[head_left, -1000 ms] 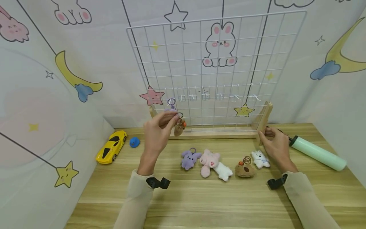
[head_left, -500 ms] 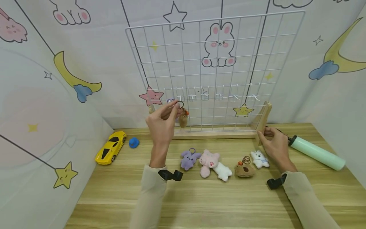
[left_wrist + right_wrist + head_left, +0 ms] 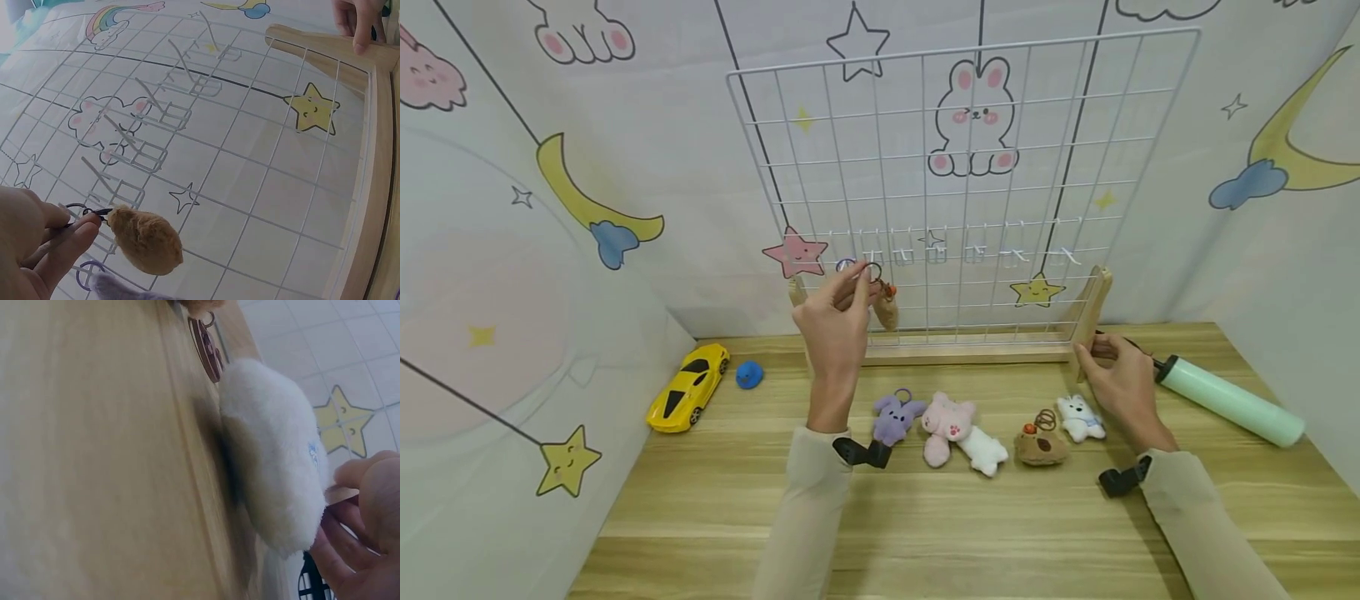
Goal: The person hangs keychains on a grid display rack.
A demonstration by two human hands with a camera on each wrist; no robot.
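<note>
My left hand pinches the dark ring of a brown plush keychain between thumb and fingers, in front of the white wire grid. In the left wrist view, the plush hangs beside the ring, near a row of white wire hooks. A purple plush keychain is at the grid's left end, mostly behind my left hand in the head view. At the far right my right hand grips the wooden stand by its right upright. Some of its fingers are hidden behind the wood.
On the table lie several plush keychains: a purple one, a pink one overlapping a white one, a brown one and a white dog. A yellow toy car, blue toy and mint-green pump flank them.
My left hand has risen and moved right with the brown plush keychain, bringing its ring up to hook height. My right hand keeps its place on the stand.
</note>
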